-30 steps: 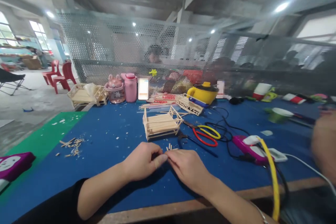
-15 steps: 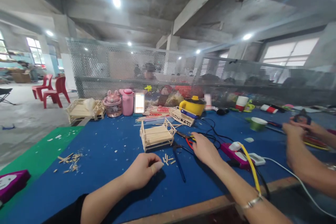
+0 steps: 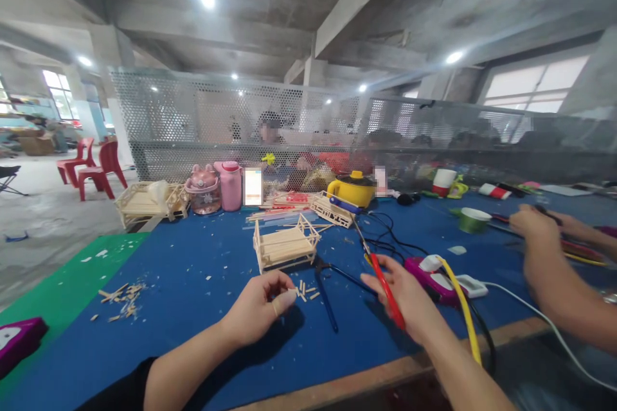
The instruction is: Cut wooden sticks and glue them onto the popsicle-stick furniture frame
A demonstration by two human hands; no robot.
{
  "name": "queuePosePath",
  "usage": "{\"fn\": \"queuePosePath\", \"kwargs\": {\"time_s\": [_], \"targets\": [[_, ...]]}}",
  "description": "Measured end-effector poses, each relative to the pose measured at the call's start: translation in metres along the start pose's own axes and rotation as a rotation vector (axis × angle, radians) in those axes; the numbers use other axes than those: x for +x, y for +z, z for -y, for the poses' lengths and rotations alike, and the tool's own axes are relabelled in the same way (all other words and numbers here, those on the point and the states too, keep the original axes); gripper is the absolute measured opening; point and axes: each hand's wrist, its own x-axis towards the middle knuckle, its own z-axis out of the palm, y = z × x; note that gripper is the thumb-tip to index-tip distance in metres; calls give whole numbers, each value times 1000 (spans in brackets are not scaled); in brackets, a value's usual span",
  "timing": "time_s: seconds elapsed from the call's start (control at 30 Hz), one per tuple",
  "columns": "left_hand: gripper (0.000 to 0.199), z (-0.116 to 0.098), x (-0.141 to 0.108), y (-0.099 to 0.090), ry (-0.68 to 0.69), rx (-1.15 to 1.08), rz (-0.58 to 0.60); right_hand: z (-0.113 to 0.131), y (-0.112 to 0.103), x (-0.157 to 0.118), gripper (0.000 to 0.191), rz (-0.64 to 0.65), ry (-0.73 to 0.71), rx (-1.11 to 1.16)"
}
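My right hand (image 3: 402, 292) is closed around long-nose pliers (image 3: 385, 289) with red handles, their thin metal jaws pointing up and away over the table. My left hand (image 3: 263, 305) is pinched, thumb against fingers; whatever is between the fingertips is too small to make out. Right beside those fingertips lie several short wooden stick pieces (image 3: 304, 290). A small bed-like frame (image 3: 286, 247) of pale wooden sticks stands upright just beyond my left hand. Between my hands, blue-handled pliers (image 3: 328, 302) lie spread on the blue table (image 3: 193, 321).
Wood scraps (image 3: 123, 298) lie at left. Behind stand another stick model (image 3: 332, 209), a yellow pot (image 3: 354, 191), a pink flask (image 3: 229, 186) and a perforated metal screen (image 3: 193, 115). A purple power strip (image 3: 438, 282) with cables sits at right, near another person's hands (image 3: 537, 231).
My right hand has lifted the red-handled pliers from the table and drawn them nearer, tilted upward. My left hand stays pinched by the stick pieces. The other person's hands shifted slightly.
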Motion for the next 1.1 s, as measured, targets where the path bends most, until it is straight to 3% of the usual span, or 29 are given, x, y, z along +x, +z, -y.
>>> {"fn": "queuePosePath", "kwargs": {"time_s": [0.07, 0.2, 0.3, 0.47, 0.53, 0.7, 0.9, 1.1], "targets": [[27, -4, 1, 7, 64, 100, -13, 13, 20, -28, 48, 146, 59, 351], [26, -11, -2, 17, 138, 135, 6, 42, 64, -57, 49, 278, 79, 590], [26, -9, -5, 15, 134, 8, 30, 54, 82, -59, 54, 257, 76, 671], [32, -6, -6, 8, -33, -336, -9, 57, 96, -58, 47, 215, 54, 842], [32, -10, -7, 8, -20, -408, -33, 57, 102, -59, 41, 180, 40, 896], [31, -21, -10, 7, 25, -522, 34, 61, 112, -62, 37, 91, 29, 974], [33, -17, -8, 5, -33, -484, -55, 60, 99, -62, 46, 201, -20, 801], [38, -14, -5, 3, -133, -579, -90, 49, 55, -53, 41, 287, -254, 240]]}}
